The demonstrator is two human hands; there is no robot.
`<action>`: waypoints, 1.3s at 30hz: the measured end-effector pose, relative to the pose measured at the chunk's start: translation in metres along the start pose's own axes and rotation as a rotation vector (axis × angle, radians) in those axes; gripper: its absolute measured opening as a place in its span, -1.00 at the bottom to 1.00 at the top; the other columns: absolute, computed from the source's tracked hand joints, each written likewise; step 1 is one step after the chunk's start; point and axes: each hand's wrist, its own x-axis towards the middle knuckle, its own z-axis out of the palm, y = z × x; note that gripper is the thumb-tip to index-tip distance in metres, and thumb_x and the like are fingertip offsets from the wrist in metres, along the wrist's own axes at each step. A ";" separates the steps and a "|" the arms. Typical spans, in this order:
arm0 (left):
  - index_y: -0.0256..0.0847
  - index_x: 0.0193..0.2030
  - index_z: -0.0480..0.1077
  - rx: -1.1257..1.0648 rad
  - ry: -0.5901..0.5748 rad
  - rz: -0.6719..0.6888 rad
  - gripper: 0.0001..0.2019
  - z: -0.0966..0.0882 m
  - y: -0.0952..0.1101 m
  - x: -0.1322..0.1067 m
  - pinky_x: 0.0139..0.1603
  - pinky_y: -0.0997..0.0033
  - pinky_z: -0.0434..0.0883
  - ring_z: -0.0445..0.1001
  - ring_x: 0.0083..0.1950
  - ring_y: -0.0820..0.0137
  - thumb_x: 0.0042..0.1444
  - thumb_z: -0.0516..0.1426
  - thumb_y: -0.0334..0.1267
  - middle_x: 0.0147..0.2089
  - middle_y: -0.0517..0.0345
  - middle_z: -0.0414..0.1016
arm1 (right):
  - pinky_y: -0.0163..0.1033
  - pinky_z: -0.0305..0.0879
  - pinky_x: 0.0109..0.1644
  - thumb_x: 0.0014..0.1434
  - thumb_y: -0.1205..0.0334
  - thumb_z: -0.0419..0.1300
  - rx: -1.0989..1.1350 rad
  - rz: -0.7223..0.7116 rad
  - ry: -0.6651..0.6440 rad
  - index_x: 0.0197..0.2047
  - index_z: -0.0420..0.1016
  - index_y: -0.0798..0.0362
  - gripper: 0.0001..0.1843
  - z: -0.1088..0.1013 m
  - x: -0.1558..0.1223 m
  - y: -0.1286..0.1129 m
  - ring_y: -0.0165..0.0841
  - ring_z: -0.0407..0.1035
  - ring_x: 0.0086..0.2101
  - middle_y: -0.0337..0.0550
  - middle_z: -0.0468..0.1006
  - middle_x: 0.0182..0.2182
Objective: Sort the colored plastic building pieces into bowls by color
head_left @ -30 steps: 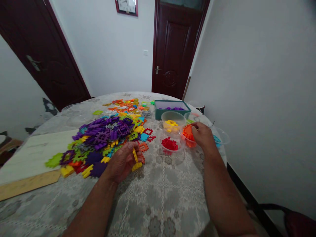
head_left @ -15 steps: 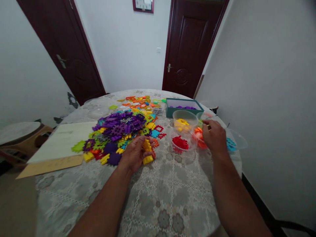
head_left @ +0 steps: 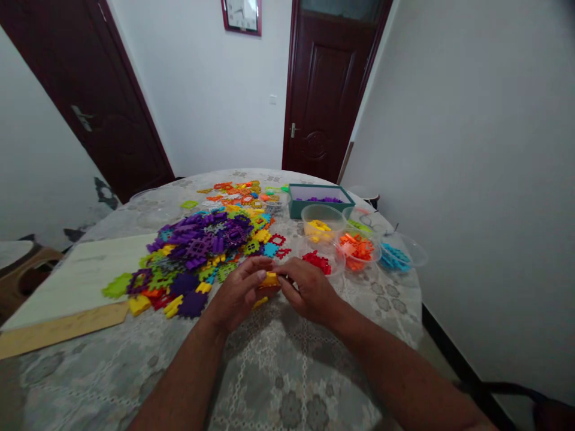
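Both hands meet over the round table (head_left: 287, 371) with its patterned cloth. My left hand (head_left: 236, 293) and my right hand (head_left: 308, 291) are closed on a small stack of yellow plastic pieces (head_left: 269, 279) held between their fingertips. Just left of them spreads a pile of coloured interlocking pieces (head_left: 202, 245), mostly purple, green and yellow. Beyond my right hand stand clear bowls: one with red pieces (head_left: 318, 261), one with orange pieces (head_left: 357, 247), one with yellow pieces (head_left: 320, 223) and one with blue pieces (head_left: 398, 255).
A teal box (head_left: 317, 197) holding purple pieces stands behind the bowls. A pale board (head_left: 76, 275) and a wooden strip (head_left: 58, 328) lie at the table's left. Two dark doors, a wall clock (head_left: 242, 15) and a low stool (head_left: 24, 269) are beyond.
My right hand left the orange bowl and came back left to join my left hand on the yellow pieces. The view shifted slightly.
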 end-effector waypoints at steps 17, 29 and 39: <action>-0.20 -0.13 0.54 0.227 0.425 0.274 -0.62 -0.005 0.003 0.006 -0.13 0.23 0.59 0.59 -0.13 0.22 0.07 0.39 0.03 -0.18 0.06 0.60 | -0.06 0.45 0.06 0.30 0.19 0.15 -0.266 0.523 0.421 0.04 0.64 0.12 -0.65 -0.093 0.044 0.090 -0.20 0.56 -0.15 0.03 0.70 -0.10; -0.11 -0.19 0.55 0.681 0.624 0.476 -0.90 0.005 0.014 -0.007 0.05 0.21 0.44 0.55 -0.10 0.18 0.14 0.27 -0.27 -0.15 0.06 0.60 | -0.06 0.44 0.20 0.24 0.51 0.02 -0.057 0.100 0.052 0.15 0.54 0.03 -0.51 0.007 0.008 0.006 -0.23 0.52 0.04 0.00 0.63 0.02; -0.11 0.35 0.38 1.551 0.506 0.405 -0.24 -0.009 -0.005 -0.054 0.51 -0.31 0.00 0.14 0.50 -0.25 0.00 0.44 -0.10 0.43 -0.28 0.30 | 0.13 0.27 0.35 0.32 0.45 0.05 -0.473 0.176 -0.194 0.42 0.28 0.23 -0.39 0.066 -0.018 0.024 0.04 0.28 0.27 0.29 0.42 0.30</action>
